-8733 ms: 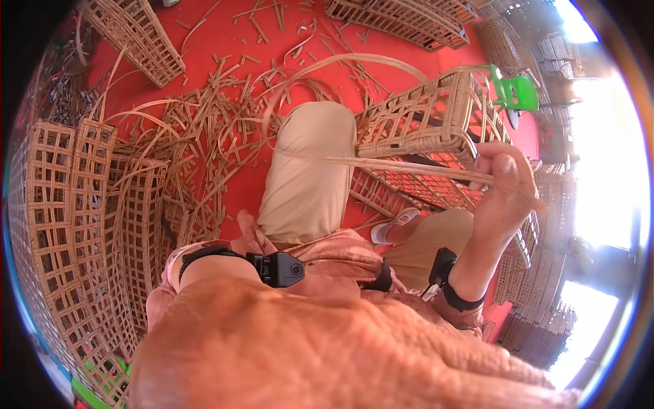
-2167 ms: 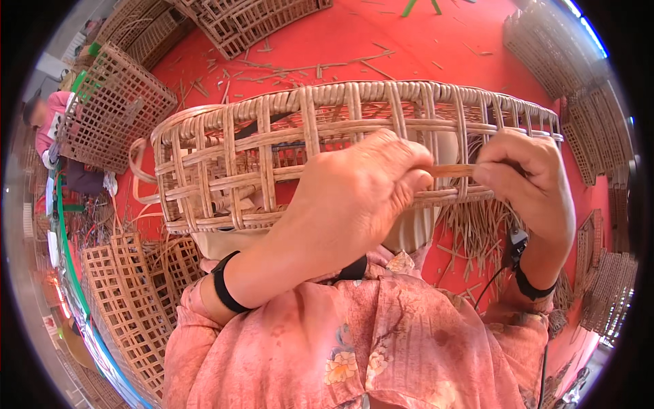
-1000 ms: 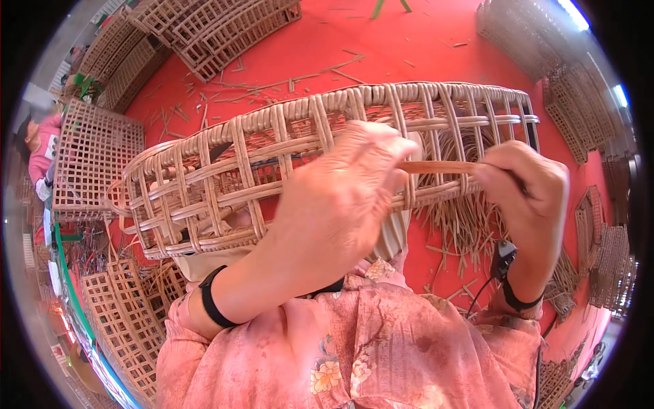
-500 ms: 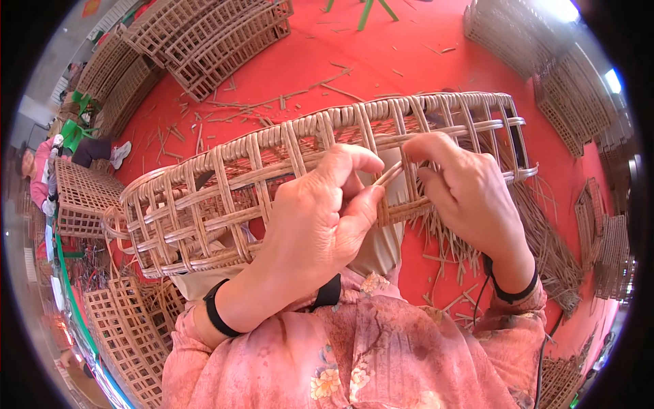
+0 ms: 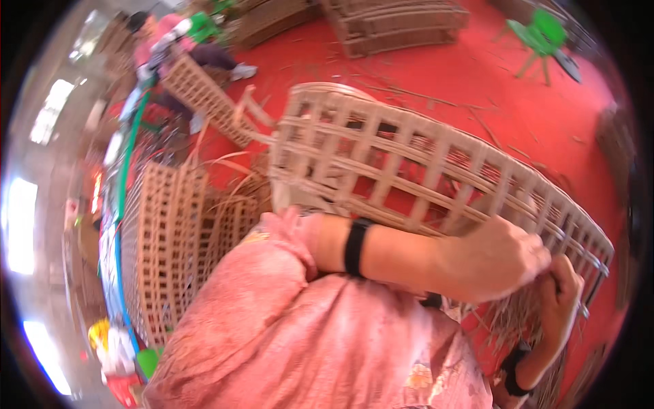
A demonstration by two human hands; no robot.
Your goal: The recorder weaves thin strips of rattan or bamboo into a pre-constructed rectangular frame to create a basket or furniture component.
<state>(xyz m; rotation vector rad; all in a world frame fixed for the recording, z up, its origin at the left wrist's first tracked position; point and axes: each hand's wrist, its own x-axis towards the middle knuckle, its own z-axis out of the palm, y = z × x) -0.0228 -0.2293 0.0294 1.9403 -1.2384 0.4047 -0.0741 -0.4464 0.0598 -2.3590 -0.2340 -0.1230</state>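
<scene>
A long woven wicker basket [image 5: 443, 128] with an open lattice side lies tilted in front of me, slanting down to the right. My left hand [image 5: 494, 262] is closed at the lower right part of its lattice, the back of the hand hiding most of its fingers. Close against its fingertips is my right hand [image 5: 564, 290], fingers curled in. Whatever the two hands pinch between them is hidden and blurred. Black bands circle both wrists. Loose wicker strips [image 5: 514, 317] bunch below the hands, behind the left forearm.
Lattice panels [image 5: 174, 252] stand at my left beside a green and blue rail [image 5: 119, 273]. Farther off, a co-worker [image 5: 174, 34] in pink sits with another lattice piece [image 5: 208, 99]. Stacked baskets [image 5: 398, 31], a green chair [image 5: 541, 34] and scattered strips occupy the red floor.
The view has swung to the left. Both hands have come closer together at the basket's right part. The wicker strip seen between them before is now hidden.
</scene>
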